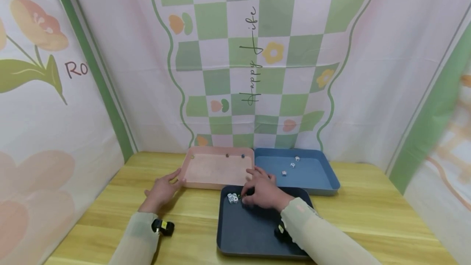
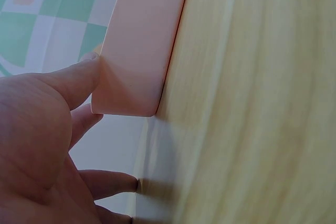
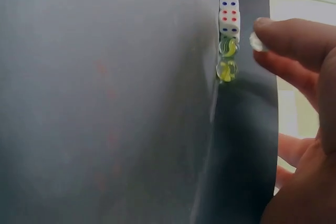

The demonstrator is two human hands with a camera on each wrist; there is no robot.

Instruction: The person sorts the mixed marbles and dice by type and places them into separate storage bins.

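Note:
In the right wrist view my right hand pinches a small whitish piece between thumb and finger; the fingertips hide much of it, and I cannot tell its kind. Just beside it, white dice and two clear marbles with yellow-green swirls line the wall of the dark tray. The head view puts this hand over that tray's far edge. At the near left corner of the pink tray, my left hand touches the wall with thumb and forefinger, its other fingers loosely spread.
Several small marbles lie along the far side of the pink tray. Three dice sit in the blue tray to its right. All the trays stand on a wooden table, with a printed curtain behind.

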